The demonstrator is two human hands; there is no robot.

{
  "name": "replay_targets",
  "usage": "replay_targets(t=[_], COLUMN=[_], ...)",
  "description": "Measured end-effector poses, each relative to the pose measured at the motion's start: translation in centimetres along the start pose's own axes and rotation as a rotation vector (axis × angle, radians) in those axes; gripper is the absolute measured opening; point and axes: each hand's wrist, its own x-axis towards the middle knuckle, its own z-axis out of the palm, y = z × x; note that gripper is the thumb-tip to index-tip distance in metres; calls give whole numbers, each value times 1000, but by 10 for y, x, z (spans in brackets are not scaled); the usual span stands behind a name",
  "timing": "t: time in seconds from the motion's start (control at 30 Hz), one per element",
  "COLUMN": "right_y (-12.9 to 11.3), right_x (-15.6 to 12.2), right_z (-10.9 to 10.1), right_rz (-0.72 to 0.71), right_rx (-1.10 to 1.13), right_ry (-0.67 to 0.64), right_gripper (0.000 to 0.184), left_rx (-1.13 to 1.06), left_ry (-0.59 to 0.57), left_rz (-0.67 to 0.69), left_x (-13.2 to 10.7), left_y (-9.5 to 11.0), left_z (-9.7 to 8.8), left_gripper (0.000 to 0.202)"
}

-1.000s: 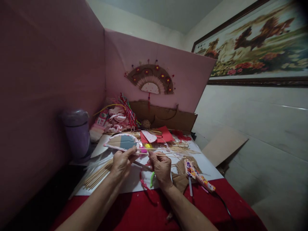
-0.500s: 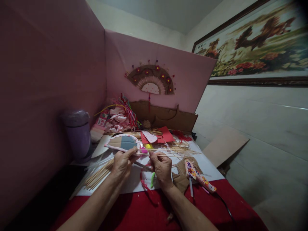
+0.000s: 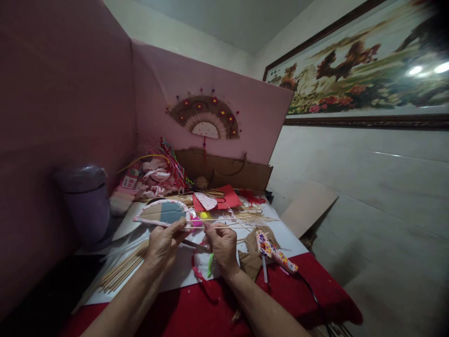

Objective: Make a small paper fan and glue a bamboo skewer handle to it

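My left hand point(image 3: 162, 242) pinches a half-round paper fan piece point(image 3: 163, 211) with a pink edge and tan and blue panels. It hovers just over the table. My right hand point(image 3: 220, 246) is closed on a thin bamboo stick point(image 3: 224, 227) that lies across toward the fan piece. A dark thin rod point(image 3: 194, 245) runs between the two hands. Under them lies a white sheet point(image 3: 182, 267) on a red cloth point(image 3: 217, 309).
A flower-patterned glue gun point(image 3: 275, 255) with a black cord rests right of my right hand. A bundle of bamboo sticks point(image 3: 121, 269) lies left. A purple lidded container point(image 3: 86, 201) stands far left. Red paper point(image 3: 224, 197), pipe cleaners point(image 3: 168, 161), cardboard and a finished fan point(image 3: 205, 117) are behind.
The view has swung right, so everything sits further left in the picture. Both hands keep the same hold on the fan piece and the stick.
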Motion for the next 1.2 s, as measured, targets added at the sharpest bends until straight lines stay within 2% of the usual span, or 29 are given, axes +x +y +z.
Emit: replay_targets(t=[0.13,0.87,1.2], right_y=[-1,0,3], right_x=[0,-3,-3], right_z=[0,-1,-1], right_rz=[28,-7,9], right_rx=[11,-26,28], right_ry=[1,-7,-9], right_gripper=[38,39,39], left_rx=[-1,-3,6], left_ry=[8,7,8], left_rz=[10,16,17], left_x=[0,-6,-6], left_y=[1,0,0], left_z=[1,2,1], left_gripper=[10,16,17])
